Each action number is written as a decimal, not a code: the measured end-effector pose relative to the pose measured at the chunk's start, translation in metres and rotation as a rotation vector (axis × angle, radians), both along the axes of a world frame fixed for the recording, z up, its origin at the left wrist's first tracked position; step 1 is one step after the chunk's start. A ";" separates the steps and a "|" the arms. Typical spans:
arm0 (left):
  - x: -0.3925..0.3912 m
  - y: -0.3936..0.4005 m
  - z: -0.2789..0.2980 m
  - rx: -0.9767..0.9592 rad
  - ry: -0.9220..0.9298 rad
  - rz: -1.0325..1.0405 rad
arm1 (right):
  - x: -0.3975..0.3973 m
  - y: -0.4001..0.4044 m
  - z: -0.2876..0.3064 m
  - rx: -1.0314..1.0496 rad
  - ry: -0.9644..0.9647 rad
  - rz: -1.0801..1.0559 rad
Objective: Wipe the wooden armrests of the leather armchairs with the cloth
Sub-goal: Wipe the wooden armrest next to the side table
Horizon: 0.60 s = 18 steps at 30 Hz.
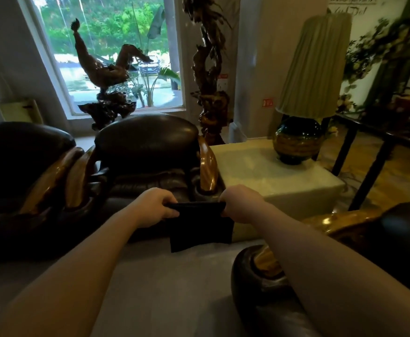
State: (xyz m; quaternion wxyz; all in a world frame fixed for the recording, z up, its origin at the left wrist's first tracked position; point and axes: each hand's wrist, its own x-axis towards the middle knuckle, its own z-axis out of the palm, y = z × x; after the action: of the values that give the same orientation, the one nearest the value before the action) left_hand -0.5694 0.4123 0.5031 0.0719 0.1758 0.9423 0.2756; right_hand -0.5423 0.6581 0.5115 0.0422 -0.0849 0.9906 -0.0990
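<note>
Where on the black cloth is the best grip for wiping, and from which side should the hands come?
Probably the top edge. The cloth hangs flat, held at its upper corners by the left hand and right hand, lower half free. Gathering it from above into one palm leaves a pad for the wooden armrest.

A tall white-framed window (106, 57) fills the back wall, showing blurred green trees and a wet paved yard outside; daylight comes through it. In front of the glass stands a dark, twisted root-wood sculpture (106, 76). A taller gnarled wooden carving (210, 69) rises beside a pale wall column (250, 57). To the right, a pale green stone side table (272, 176) carries a lamp with a pleated beige shade (314, 66) and a round dark glazed base (297, 139). A dark wooden chair frame (378, 147) stands at far right over a glossy yellowish floor (393, 188). The near floor is plain grey (162, 276).
</note>
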 end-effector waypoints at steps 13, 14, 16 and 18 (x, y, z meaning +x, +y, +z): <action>-0.192 0.004 0.020 0.003 -0.011 -0.103 | -0.181 -0.010 0.003 0.035 0.039 -0.133; -0.205 0.006 0.020 -0.003 -0.012 -0.115 | -0.192 -0.009 0.002 0.036 0.035 -0.137; -0.229 0.012 0.015 -0.013 -0.013 -0.129 | -0.213 -0.004 -0.003 0.048 0.014 -0.143; -0.253 0.019 0.005 -0.019 -0.031 -0.134 | -0.236 0.003 -0.011 0.036 -0.008 -0.157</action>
State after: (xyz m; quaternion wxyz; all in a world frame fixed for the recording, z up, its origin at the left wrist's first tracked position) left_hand -0.8220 0.4309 0.5086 0.1065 0.2336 0.9297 0.2639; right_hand -0.7784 0.6614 0.5010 0.0399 -0.0056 0.9956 -0.0844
